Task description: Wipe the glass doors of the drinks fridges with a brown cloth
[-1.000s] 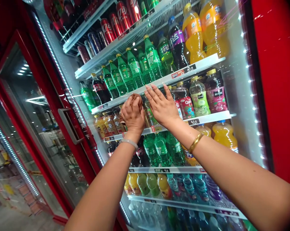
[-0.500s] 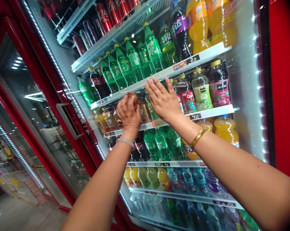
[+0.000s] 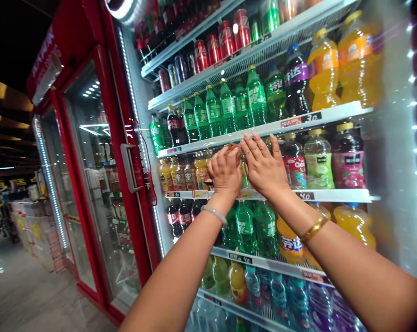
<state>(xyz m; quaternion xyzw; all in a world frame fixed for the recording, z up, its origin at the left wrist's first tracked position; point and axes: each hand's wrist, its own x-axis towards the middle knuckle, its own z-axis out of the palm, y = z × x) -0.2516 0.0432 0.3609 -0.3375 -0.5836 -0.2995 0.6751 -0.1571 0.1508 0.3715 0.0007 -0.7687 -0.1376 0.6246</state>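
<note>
In the head view my left hand [image 3: 226, 168], with a pale bangle [image 3: 214, 215] on its wrist, is closed with its fingers curled inward. What it holds, if anything, is hidden. Close beside it, my right hand [image 3: 265, 166] is open, fingers stretched upward, a gold bangle [image 3: 315, 229] on the wrist. Its fingertips reach the front edge of a white shelf [image 3: 208, 143]; I cannot tell whether they touch it. Behind the hands stand small juice bottles, among them a red-labelled bottle [image 3: 294, 163]. Green soda bottles [image 3: 213, 113] line the shelf above.
The lit drinks fridge holds several shelves. Red cans [image 3: 225, 39] stand high up, large orange soda bottles [image 3: 322, 69] at upper right, and teal-labelled bottles [image 3: 279, 293] lower down. At left is a red-framed glass door with a handle [image 3: 128, 168], beside a grey floor [image 3: 25, 295].
The view has swung left and levelled, so the shelves sit further right and lower in it. My left hand has come closer to my right hand, which keeps its fingers stretched.
</note>
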